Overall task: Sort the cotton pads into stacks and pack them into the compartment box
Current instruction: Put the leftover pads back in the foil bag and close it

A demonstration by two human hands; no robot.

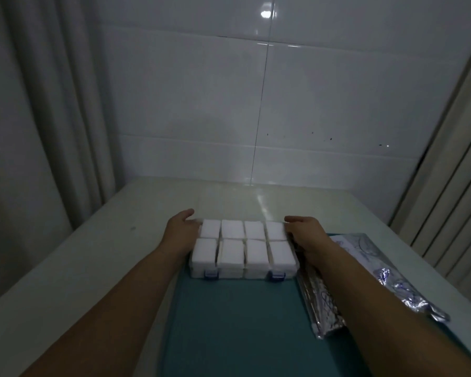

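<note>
- Compartment box point(244, 270) stands on the worktop point(98, 240), at the far edge of the teal mat point(237, 322), all eight cells full of cotton pads point(230, 250).
- Left hand point(181, 231) and right hand point(305, 234) press its two ends; I cannot tell whether the fingers curl around it.
- Risk, as I judge: the lid looks closed, but if a blue latch point(211, 274) is loose, lifting could spill the stacks.

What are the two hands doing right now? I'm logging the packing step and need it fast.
Left hand: holding the left side of the compartment box.
Right hand: holding the box's right side.
</note>
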